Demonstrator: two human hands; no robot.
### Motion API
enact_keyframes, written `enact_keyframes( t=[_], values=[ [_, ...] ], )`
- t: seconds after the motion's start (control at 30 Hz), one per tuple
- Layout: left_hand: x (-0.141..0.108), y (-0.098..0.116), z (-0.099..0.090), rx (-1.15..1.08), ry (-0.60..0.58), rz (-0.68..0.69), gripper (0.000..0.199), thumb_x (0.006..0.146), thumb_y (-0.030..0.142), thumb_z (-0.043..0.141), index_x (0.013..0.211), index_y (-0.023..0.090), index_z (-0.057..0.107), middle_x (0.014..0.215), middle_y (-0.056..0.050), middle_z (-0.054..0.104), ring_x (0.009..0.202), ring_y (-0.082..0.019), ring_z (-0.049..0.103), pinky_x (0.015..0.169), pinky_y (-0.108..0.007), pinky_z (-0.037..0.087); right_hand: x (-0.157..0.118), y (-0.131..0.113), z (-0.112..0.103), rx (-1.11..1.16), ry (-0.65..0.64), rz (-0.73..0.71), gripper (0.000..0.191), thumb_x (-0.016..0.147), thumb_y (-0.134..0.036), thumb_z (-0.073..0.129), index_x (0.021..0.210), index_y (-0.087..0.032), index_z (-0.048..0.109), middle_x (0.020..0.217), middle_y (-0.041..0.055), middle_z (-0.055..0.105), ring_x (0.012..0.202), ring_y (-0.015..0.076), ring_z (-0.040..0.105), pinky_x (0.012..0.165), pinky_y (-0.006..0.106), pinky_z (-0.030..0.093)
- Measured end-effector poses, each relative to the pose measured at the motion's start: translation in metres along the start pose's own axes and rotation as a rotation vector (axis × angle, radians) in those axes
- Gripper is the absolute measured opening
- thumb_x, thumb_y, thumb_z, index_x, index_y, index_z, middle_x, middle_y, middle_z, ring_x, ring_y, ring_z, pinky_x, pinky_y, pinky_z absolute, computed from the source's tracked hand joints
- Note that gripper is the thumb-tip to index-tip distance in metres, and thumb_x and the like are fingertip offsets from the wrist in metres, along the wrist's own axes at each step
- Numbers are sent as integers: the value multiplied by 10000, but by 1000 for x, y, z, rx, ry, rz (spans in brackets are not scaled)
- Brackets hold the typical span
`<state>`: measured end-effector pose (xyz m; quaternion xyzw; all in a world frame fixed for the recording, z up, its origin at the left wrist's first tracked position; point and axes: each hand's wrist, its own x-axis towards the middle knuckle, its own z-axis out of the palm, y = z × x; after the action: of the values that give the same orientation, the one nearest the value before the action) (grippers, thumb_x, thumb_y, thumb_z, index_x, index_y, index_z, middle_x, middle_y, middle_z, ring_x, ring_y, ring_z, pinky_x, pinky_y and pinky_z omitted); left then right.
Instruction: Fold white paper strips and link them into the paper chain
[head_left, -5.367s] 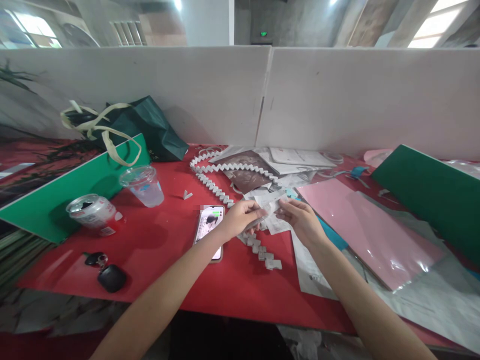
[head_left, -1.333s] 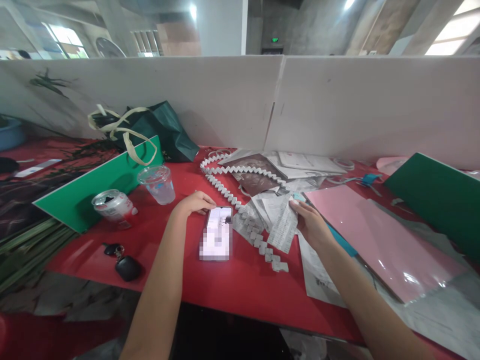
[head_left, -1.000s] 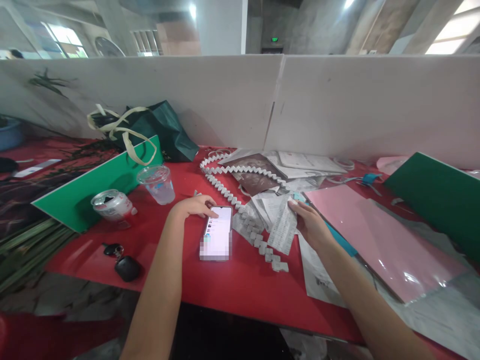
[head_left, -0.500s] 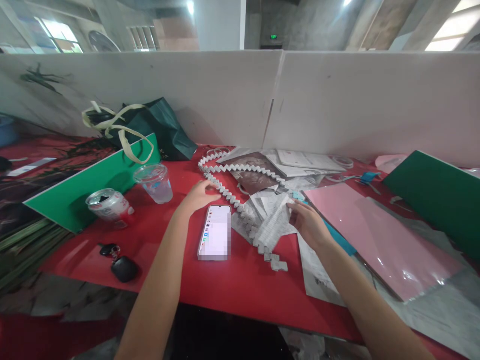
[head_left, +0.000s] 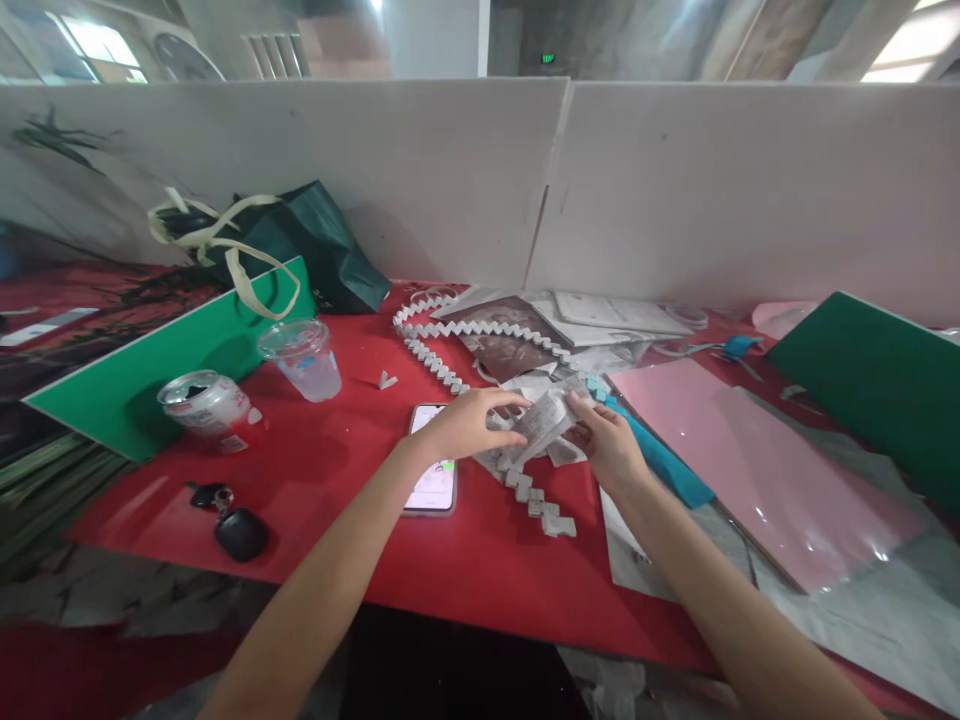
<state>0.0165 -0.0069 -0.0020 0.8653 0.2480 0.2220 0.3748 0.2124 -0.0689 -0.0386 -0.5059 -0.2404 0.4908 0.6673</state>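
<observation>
Paper (head_left: pixel 545 418) pinched in right hand (head_left: pixel 609 440), left hand (head_left: pixel 474 424) half-open at its edge, left forearm partly covering phone (head_left: pixel 431 487) on red worktop (head_left: pixel 457 580), cup (head_left: pixel 304 365) beside can (head_left: pixel 210 408).

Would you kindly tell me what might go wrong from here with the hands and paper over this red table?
The thin printed white paper might tear or crease if the right hand, which holds it, pulls too hard.

The left arm crosses the lit rectangular phone, so it could brush the screen.

The clear plastic cup seems to hold liquid; a knock might spill it.
</observation>
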Motion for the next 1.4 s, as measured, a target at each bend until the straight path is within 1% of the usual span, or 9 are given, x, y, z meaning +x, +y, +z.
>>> enact_keyframes(
  t=[0.13, 0.27, 0.47, 0.6, 0.7, 0.93, 1.1, 1.23, 1.4],
  values=[
    [1, 3, 5, 24, -10, -18, 584, 712, 412, 681, 1244, 232, 518, 1255, -57, 570, 1057, -240, 562, 851, -330, 457, -4, 2, 5, -29, 3, -36, 324, 574, -407, 798, 613, -154, 599, 552, -10, 628, 478, 104, 572, 504, 216, 510],
    [2, 1, 8, 41, 34, -47, 469, 761, 331, 624, 1208, 206, 550, 1158, -76, 623, 974, -243, 594, 812, -335, 456, -6, 5, 7, -28, -52, -79, 334, 603, -442, 774, 664, -159, 608, 580, -2, 628, 512, 120, 591, 549, 242, 536],
    [7, -12, -6, -225, 87, -88, 295, 833, 291, 525, 1096, 186, 604, 1137, -62, 621, 1062, -222, 553, 899, -318, 411, -7, 5, 6, 15, -168, -118, 319, 620, -452, 763, 740, -190, 625, 688, -13, 651, 618, 119, 621, 653, 260, 564],
    [10, -13, -11, -411, 68, -153, 281, 843, 328, 499, 1045, 169, 613, 1030, -64, 637, 992, -214, 570, 852, -323, 424, -13, 0, 9, -69, -245, -150, 293, 643, -413, 756, 819, -201, 655, 835, 10, 671, 738, 144, 630, 690, 274, 562],
    [8, -10, -9, -420, 65, -228, 315, 833, 421, 503, 994, 176, 619, 972, -60, 634, 945, -215, 575, 809, -319, 430, -17, -3, 12, -121, -274, -157, 258, 668, -370, 743, 858, -214, 665, 896, 18, 668, 795, 158, 619, 701, 275, 549],
    [3, 0, -5, -373, 89, -375, 444, 701, 524, 641, 1026, 224, 610, 1060, -62, 629, 996, -247, 559, 776, -302, 433, -17, -4, 13, -194, -239, -146, 238, 690, -380, 712, 858, -223, 652, 899, 30, 647, 738, 168, 594, 668, 300, 518],
    [6, -7, -5, -323, 178, -515, 454, 701, 620, 586, 800, 178, 615, 815, -51, 635, 772, -195, 571, 618, -262, 397, -11, -3, 7, -247, -145, -172, 304, 650, -405, 740, 838, -188, 638, 736, 7, 610, 622, 137, 556, 621, 291, 483],
    [8, -19, -4, -290, 173, -426, 448, 700, 601, 597, 623, 163, 545, 589, 10, 510, 562, -120, 467, 515, -236, 309, -10, -6, 5, -303, -139, -210, 299, 657, -436, 726, 761, -173, 630, 704, 14, 614, 608, 129, 539, 606, 278, 452],
    [10, -20, -6, -344, 212, -393, 362, 665, 495, 687, 642, 150, 583, 585, 7, 534, 533, -109, 481, 505, -231, 360, -9, -9, 3, -331, -111, -247, 288, 653, -422, 726, 708, -168, 603, 625, -10, 585, 561, 112, 522, 557, 252, 432]
  ],
)
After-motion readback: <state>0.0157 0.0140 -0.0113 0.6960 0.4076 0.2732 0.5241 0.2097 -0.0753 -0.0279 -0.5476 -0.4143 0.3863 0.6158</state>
